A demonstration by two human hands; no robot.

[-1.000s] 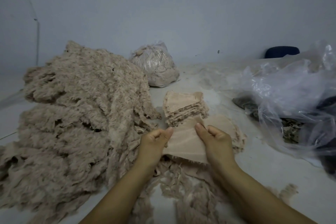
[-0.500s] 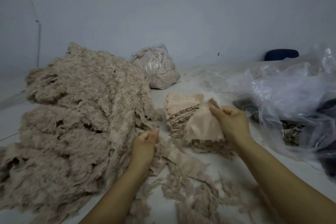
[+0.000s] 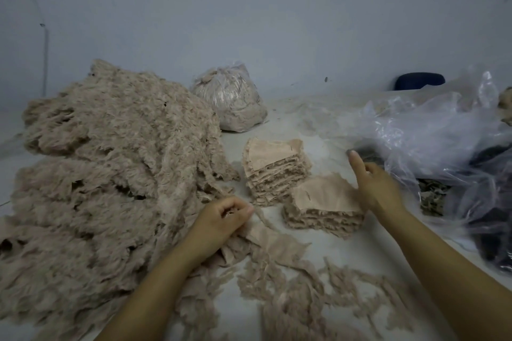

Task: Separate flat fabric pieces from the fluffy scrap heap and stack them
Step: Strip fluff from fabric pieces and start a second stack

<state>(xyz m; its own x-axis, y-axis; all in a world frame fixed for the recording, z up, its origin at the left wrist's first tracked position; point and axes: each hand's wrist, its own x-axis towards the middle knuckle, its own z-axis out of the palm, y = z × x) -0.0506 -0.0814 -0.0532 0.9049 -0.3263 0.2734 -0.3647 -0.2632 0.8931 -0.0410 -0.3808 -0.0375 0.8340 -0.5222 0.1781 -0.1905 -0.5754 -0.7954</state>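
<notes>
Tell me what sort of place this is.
Probably a textile-scrap sorting spot, a workshop or storeroom rather than a home. Signs: a big fluffy scrap heap on a bare pale surface, neat stacks of flat fabric pieces, and clear plastic bags stuffed with more scraps against a plain wall.

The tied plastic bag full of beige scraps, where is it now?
In the head view the tied plastic bag sits at the back by the wall, just right of the fluffy scrap heap and behind the taller stack.

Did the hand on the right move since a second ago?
Yes. The right hand went right and away, from in front of the far stack to beside the near stack.
</notes>
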